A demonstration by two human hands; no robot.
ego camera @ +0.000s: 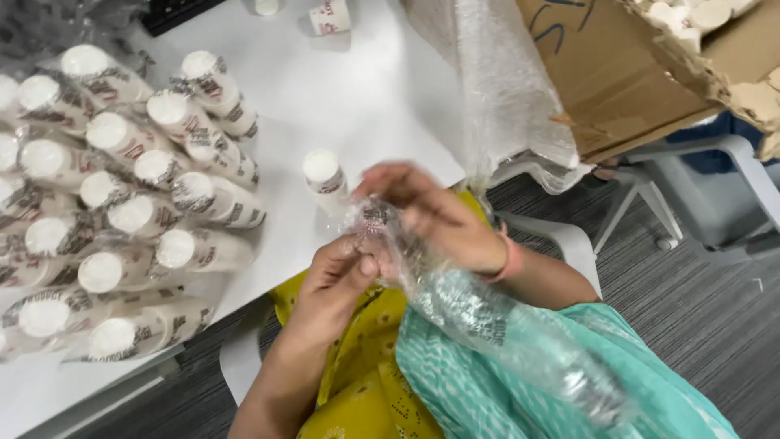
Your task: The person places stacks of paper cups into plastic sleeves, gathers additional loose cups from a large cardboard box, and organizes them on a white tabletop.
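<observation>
Head view, nearest first: the clear plastic sleeve (487, 325) drapes over the lap, trailing toward 4 o'clock, and both hands work its upper end. The left hand (337, 276) is closed in a pinch on the film's edge; the right hand (431, 211), at 1 o'clock from it, curls its fingers around the same bunched end (something small and printed seems to sit inside, too blurred to name). Held this way over the lap and off the worktop (366, 97), the thin film could tear or slip if the hands pull apart hard, and whatever is inside could drop to the floor. At 11 o'clock of the hands a single white bottle (323, 175) stands near the worktop's edge; a sweep of the sleeve could topple it. Farther, at 9 o'clock, wrapped bottles (130, 203) lie stacked, and a cardboard box (617, 73) sits at 1 o'clock.
</observation>
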